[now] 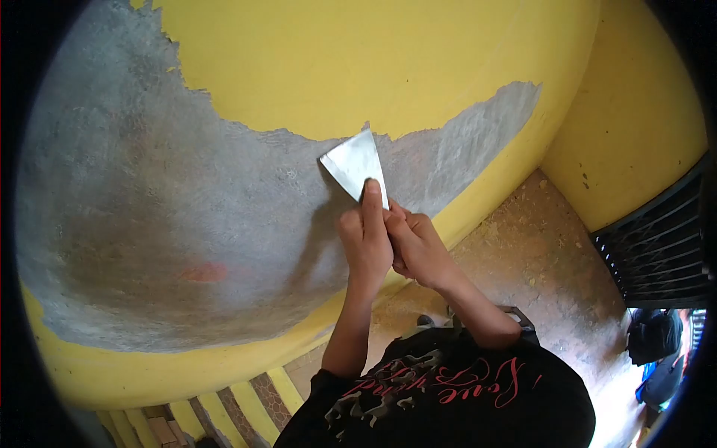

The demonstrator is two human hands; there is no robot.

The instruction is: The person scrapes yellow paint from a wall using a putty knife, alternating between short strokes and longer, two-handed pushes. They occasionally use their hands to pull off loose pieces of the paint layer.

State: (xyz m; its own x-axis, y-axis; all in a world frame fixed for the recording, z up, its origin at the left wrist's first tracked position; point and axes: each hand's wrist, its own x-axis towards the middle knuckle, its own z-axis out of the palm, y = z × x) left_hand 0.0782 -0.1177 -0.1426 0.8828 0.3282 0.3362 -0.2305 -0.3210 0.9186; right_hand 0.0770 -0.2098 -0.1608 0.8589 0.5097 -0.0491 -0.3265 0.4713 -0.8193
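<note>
My left hand (366, 243) and right hand (418, 250) both grip the scraper (356, 166), left forefinger laid along its blade. The blade edge rests on the wall (358, 60) just above my hands, where yellow paint meets bare grey plaster (187, 216). Red script on my black shirt (448, 388) is not legible.

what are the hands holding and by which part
A metal scraper, gripped at its handle end by both the left hand and right hand; the left forefinger lies along the blade.

Scraper (355, 166) handle hidden within fingers (371, 209)
</note>
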